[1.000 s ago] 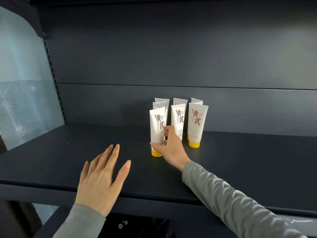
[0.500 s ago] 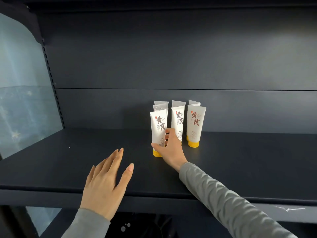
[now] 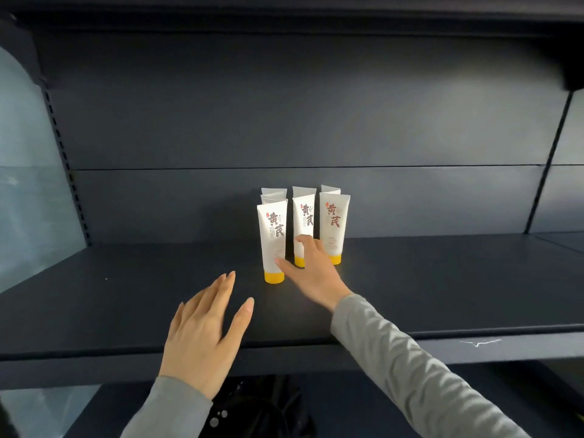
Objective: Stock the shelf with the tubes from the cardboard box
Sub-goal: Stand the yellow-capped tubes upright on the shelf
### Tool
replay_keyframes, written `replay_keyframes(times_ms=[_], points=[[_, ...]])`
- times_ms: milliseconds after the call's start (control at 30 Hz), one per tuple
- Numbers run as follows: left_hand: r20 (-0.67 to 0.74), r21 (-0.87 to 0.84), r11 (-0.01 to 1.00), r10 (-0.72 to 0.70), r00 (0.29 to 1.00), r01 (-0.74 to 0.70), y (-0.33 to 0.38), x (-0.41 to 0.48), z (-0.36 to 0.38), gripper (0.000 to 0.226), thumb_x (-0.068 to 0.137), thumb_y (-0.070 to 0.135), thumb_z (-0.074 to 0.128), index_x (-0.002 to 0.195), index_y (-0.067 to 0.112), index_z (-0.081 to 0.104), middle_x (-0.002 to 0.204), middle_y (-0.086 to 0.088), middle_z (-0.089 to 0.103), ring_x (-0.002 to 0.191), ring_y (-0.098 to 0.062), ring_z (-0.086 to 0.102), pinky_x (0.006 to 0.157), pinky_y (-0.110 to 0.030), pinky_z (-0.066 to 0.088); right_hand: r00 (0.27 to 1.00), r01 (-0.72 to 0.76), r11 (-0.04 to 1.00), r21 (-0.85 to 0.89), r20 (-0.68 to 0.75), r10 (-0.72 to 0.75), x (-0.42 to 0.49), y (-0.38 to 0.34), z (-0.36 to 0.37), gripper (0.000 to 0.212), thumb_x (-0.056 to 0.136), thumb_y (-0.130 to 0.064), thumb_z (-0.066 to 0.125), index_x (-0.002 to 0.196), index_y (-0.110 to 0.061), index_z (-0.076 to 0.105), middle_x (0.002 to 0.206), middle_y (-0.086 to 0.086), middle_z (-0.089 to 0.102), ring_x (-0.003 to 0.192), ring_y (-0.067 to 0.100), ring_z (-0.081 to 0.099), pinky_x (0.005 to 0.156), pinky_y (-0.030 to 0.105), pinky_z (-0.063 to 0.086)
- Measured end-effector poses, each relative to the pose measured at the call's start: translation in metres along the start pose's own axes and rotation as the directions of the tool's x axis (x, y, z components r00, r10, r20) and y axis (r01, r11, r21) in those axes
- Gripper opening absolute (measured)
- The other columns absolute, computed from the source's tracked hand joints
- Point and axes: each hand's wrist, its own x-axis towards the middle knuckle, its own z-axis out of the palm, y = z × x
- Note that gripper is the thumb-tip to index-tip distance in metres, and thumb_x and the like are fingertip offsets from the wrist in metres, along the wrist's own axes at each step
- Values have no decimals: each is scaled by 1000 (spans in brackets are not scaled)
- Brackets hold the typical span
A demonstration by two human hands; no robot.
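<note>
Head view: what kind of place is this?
Probably a shop aisle, or a mock-up of one: a dark metal shelf with a slotted upright at its left, and identical yellow-capped white tubes standing in neat rows, labels facing out.

A dark blue-grey back panel [image 3: 284, 105] fills most of the view, crossed by one thin horizontal seam [image 3: 284, 168]. Along its left edge runs a slotted upright [image 3: 65, 159]. A plain dark upright [image 3: 551, 153] bounds it on the right, with a neighbouring bay [image 3: 568, 191] just beyond. At far left, a pale bluish wall [image 3: 25, 184] shows a mottled lower half. At the bottom sits a black object [image 3: 268, 409] with small white dots (what it is cannot be told).
</note>
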Motion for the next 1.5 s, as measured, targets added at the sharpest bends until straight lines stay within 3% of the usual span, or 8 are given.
replay_keyframes(times_ms=[133,233,367,567,800,967,1333,1500], points=[[-6,84,996,17,1000,-17,7,3,4,80,73,66,7,146,34,16,153,11,22,141,-11,17,117,-37,10,987,107,937,-332,-78,-140,-36,11,-42,60,93,-52,45,142,-21,30,147,-2,34,137,21,30,109,45,34],[-24,108,994,19,1000,-16,14,5,9,80,74,65,9,146,31,20,153,8,23,141,-14,17,117,-41,10,990,46,847,-530,-90,-109,-66,31,-75,71,92,-61,32,150,-24,14,159,-4,12,147,18,5,118,48,13],[-25,121,992,32,999,-29,36,-1,21,83,73,67,10,146,29,20,153,4,25,140,-18,20,116,-44,14,993,-39,782,-621,-111,-38,-115,64,-115,74,90,-66,21,151,-28,4,160,-6,0,147,17,-5,118,47,5],[22,60,993,101,995,-102,93,-36,47,79,76,64,17,145,27,27,151,1,31,138,-21,25,113,-47,19,972,-191,772,-606,-228,61,-193,108,-179,81,81,-72,12,151,-31,9,159,-10,5,147,13,0,118,45,6],[110,-23,984,179,978,-178,155,-92,85,76,78,65,21,144,28,29,151,4,30,139,-18,24,114,-42,18,901,-387,764,-516,-387,195,-294,154,-250,76,84,-68,22,150,-31,19,158,-9,16,146,13,12,118,44,9],[168,-91,941,337,926,-326,203,-134,133,81,78,67,17,141,20,36,146,-1,39,135,-21,34,109,-42,27,818,-535,713,-453,-490,302,-367,190,-286,71,86,-62,31,148,-27,26,156,-6,22,144,17,19,117,45,13],[502,-244,911,412,760,-333,246,-180,279,62,91,56,39,140,20,38,147,0,39,134,-21,34,107,-41,27,547,-835,468,-289,-518,657,-482,289,-272,66,92,-58,34,146,-22,30,155,0,27,142,20,25,114,50,23],[635,-231,901,426,645,-367,249,-184,337,71,81,58,28,140,21,38,147,1,38,133,-21,35,106,-40,29,383,-922,354,-158,-518,765,-510,335,-237,63,93,-53,38,146,-19,32,154,3,29,142,21,26,114,47,24]])
